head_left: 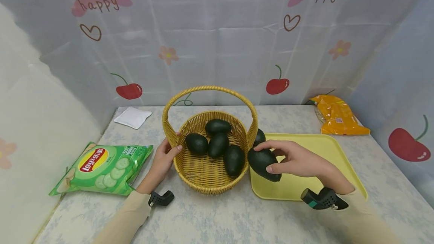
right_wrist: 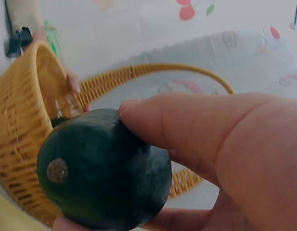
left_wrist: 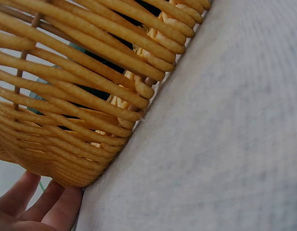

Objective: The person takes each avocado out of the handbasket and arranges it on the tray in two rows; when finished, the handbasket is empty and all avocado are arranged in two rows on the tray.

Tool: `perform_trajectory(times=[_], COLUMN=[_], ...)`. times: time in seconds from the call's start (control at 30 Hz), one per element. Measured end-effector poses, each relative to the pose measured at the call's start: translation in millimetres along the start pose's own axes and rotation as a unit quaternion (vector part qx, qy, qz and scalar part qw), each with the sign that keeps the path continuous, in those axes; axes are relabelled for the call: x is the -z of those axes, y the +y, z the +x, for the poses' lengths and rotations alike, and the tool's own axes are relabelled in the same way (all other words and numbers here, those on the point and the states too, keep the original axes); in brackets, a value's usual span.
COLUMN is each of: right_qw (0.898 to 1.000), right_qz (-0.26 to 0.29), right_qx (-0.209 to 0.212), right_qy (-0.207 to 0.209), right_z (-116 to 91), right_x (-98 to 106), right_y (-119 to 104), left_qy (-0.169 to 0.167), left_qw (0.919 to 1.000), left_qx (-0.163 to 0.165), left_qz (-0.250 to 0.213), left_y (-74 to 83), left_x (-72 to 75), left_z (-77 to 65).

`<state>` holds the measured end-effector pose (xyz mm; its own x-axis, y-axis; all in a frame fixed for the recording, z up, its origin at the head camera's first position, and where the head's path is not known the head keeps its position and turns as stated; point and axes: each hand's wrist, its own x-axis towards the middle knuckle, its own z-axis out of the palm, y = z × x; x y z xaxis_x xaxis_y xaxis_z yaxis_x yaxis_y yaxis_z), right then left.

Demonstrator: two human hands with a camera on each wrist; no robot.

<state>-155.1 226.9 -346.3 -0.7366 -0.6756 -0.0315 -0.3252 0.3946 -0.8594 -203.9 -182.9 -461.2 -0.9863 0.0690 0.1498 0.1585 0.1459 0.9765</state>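
My right hand (head_left: pixel 295 157) grips a dark green avocado (head_left: pixel 262 164) between thumb and fingers, just right of the wicker basket (head_left: pixel 200 189). In the right wrist view this avocado (right_wrist: pixel 102 168) shows its stem end, with the basket wall behind it. Inside the basket lie several more avocados (head_left: pixel 217 146). Another avocado (head_left: pixel 260 138) is partly hidden behind the basket handle and my right hand. At the basket's left side my left hand (head_left: pixel 164 158) holds the rim, thumb over the edge. The left wrist view has its fingers (left_wrist: pixel 54 204) against the outside of the weave.
A yellow tray (head_left: pixel 325 161) lies under my right hand. Left of the basket is a green chip bag (head_left: pixel 105 168); a white packet (head_left: pixel 133 117) lies behind it. An orange snack bag (head_left: pixel 340 116) stands at the back right, before a printed curtain (head_left: pixel 217 59).
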Motion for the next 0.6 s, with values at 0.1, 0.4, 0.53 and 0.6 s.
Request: perform_trajectory(times=[0.1,0.4,0.53,0.6], right_qw=[1.0,0.994,0.99,0.988], right_qz=[-0.013,-0.047,-0.036,-0.029], right_qx=[-0.006,-0.011,-0.05,-0.069], right_qy=[0.024,0.1,0.123,0.132], right_z=[-4.7,-9.4,-11.1,-11.8], right_x=[7.7,30.4,38.3,42.3], right_y=[10.8,33.4,42.7,47.8], left_qy=[-0.001,-0.001,-0.002,-0.004], left_qw=[1.0,1.0,1.0,0.9999], left_qx=[0.003,0.0,-0.006,-0.009], left_qz=[0.0,0.0,-0.005,-0.01], left_y=[-0.2,0.4,-0.6,-1.6], left_x=[-0.1,0.3,1.1,1.5], left_z=[0.2,0.3,0.0,0.0])
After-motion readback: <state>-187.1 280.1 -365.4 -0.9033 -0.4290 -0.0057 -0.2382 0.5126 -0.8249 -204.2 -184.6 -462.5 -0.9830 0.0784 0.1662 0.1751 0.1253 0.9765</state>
